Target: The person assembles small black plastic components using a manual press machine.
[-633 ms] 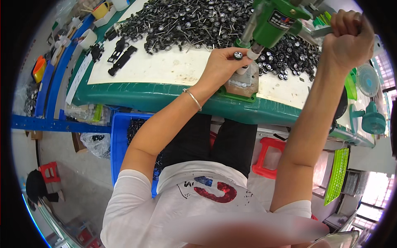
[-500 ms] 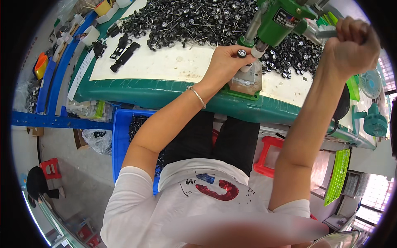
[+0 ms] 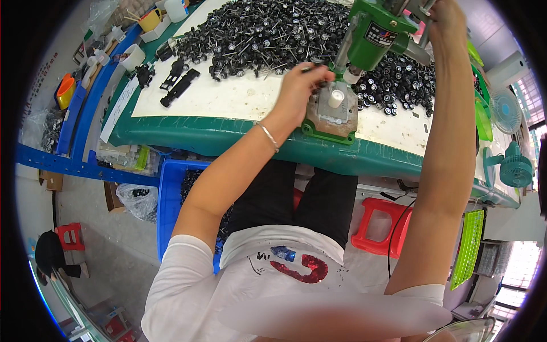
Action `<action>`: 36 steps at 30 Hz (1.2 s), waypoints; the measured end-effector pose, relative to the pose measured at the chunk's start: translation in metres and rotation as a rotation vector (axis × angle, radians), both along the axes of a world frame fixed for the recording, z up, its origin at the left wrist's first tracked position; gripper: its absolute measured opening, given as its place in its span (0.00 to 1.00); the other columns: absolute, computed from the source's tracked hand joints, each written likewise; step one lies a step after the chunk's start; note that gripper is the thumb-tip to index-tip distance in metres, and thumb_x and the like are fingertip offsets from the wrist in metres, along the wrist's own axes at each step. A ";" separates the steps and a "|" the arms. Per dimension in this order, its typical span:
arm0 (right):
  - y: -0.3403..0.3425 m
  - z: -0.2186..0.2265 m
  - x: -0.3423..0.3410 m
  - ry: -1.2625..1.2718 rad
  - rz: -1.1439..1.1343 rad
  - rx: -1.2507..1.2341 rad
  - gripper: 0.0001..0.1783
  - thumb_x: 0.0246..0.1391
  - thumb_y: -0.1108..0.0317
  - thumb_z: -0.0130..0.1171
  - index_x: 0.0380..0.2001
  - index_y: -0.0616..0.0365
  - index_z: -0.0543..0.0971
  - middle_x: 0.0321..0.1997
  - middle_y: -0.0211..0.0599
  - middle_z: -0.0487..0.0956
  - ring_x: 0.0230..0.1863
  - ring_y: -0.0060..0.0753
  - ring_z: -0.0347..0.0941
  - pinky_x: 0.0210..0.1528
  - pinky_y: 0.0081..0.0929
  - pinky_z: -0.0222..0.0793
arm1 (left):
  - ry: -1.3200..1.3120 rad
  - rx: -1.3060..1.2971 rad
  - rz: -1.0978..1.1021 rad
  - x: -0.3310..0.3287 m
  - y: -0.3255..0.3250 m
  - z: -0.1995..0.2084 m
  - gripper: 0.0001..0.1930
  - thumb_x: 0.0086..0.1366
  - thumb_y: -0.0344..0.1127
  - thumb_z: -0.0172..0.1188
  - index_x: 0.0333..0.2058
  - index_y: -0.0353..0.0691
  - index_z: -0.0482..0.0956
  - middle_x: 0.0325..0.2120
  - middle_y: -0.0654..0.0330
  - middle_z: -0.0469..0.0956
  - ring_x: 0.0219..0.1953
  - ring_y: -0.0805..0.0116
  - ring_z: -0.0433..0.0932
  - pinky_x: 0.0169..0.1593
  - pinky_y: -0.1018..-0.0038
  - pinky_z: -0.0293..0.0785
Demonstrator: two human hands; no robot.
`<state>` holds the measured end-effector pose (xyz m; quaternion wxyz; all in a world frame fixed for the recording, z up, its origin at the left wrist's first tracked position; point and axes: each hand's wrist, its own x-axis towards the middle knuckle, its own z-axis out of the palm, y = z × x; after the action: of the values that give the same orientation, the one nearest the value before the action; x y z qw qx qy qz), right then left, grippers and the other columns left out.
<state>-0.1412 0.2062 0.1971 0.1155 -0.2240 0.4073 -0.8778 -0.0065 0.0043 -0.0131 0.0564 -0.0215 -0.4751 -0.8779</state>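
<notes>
Beside the green hand press (image 3: pixel 373 43), on its left, my left hand (image 3: pixel 301 91) is pinched around a small black toy wheel, smeared by motion and partly hidden by the fingers. On the press's base plate (image 3: pixel 345 122) a short white cylinder (image 3: pixel 336 98) stands upright with nothing on top. The white press tip (image 3: pixel 351 76) hangs above and to the right of it. My right hand (image 3: pixel 447 20) is raised at the upper right, wrapped round the press lever (image 3: pixel 424 35). Behind the press spreads a heap of black wheels with metal axles (image 3: pixel 268 37).
More loose wheels (image 3: pixel 393 85) lie right of the press. Black plastic chassis parts (image 3: pixel 180 88) rest on the table's left. A blue bin (image 3: pixel 168 199) of black parts stands below the green table edge (image 3: pixel 199 130). A red stool (image 3: pixel 379 225) and teal fan (image 3: pixel 515 168) are at right.
My left hand has drawn back left from under the press tip with the wheel, uncovering the white cylinder. My right hand has moved up and inward with the lever.
</notes>
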 end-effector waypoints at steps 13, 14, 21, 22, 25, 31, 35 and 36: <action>0.028 -0.093 0.055 0.189 -0.804 0.196 0.18 0.62 0.57 0.53 0.45 0.61 0.76 0.30 0.26 0.73 0.30 0.21 0.69 0.31 0.24 0.67 | -0.005 -1.603 0.521 -0.041 -0.079 -0.021 0.12 0.53 0.40 0.66 0.37 0.47 0.83 0.29 0.54 0.82 0.32 0.52 0.81 0.36 0.61 0.76; 0.039 -0.112 0.059 0.177 -0.785 0.303 0.14 0.60 0.59 0.55 0.40 0.60 0.77 0.28 0.27 0.75 0.27 0.20 0.69 0.28 0.21 0.67 | -0.052 -1.616 0.486 -0.042 -0.071 -0.016 0.10 0.54 0.39 0.65 0.36 0.49 0.83 0.29 0.55 0.82 0.34 0.52 0.81 0.38 0.59 0.76; 0.022 -0.232 0.103 0.644 -0.692 1.159 0.11 0.52 0.67 0.60 0.40 0.56 0.78 0.33 0.32 0.76 0.28 0.29 0.72 0.33 0.26 0.70 | 0.033 -1.492 0.450 -0.055 -0.089 -0.027 0.13 0.51 0.38 0.68 0.36 0.43 0.82 0.25 0.55 0.81 0.28 0.58 0.80 0.33 0.64 0.75; 0.020 -0.236 0.115 0.605 -0.630 1.319 0.12 0.51 0.69 0.60 0.40 0.54 0.78 0.38 0.35 0.74 0.31 0.33 0.73 0.37 0.30 0.70 | 0.033 -1.498 0.449 -0.054 -0.092 -0.030 0.13 0.51 0.38 0.68 0.36 0.43 0.82 0.25 0.55 0.81 0.28 0.58 0.80 0.33 0.64 0.75; 0.017 -0.246 0.119 0.743 -0.753 1.368 0.12 0.51 0.70 0.60 0.40 0.55 0.77 0.39 0.35 0.73 0.31 0.35 0.74 0.36 0.33 0.70 | 0.035 -1.079 0.471 -0.040 -0.089 -0.029 0.11 0.51 0.34 0.70 0.31 0.37 0.81 0.20 0.63 0.79 0.19 0.75 0.71 0.24 0.79 0.65; 0.023 -0.246 0.104 0.493 -0.638 1.173 0.11 0.44 0.75 0.65 0.34 0.60 0.77 0.32 0.36 0.73 0.27 0.32 0.70 0.33 0.27 0.68 | -0.108 -0.231 0.150 -0.010 -0.068 -0.015 0.08 0.54 0.28 0.68 0.33 0.37 0.81 0.25 0.65 0.79 0.24 0.80 0.72 0.20 0.85 0.56; 0.013 -0.236 0.110 0.482 -0.682 1.124 0.09 0.46 0.75 0.64 0.34 0.60 0.79 0.35 0.35 0.75 0.29 0.28 0.71 0.35 0.25 0.69 | -0.128 -0.140 0.041 0.004 -0.051 -0.013 0.08 0.58 0.29 0.65 0.37 0.36 0.82 0.29 0.61 0.82 0.27 0.81 0.74 0.21 0.86 0.58; 0.008 -0.230 0.113 0.453 -0.710 0.995 0.10 0.47 0.75 0.63 0.35 0.60 0.79 0.37 0.35 0.76 0.31 0.26 0.72 0.37 0.24 0.70 | -0.117 -0.148 0.003 0.009 -0.047 -0.009 0.09 0.58 0.31 0.65 0.38 0.36 0.82 0.30 0.61 0.82 0.29 0.81 0.75 0.23 0.86 0.60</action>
<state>-0.0278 0.2139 -0.0333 -0.1802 -0.1750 0.8287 -0.5001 0.0022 -0.0429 -0.0222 0.0281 0.0261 -0.5411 -0.8401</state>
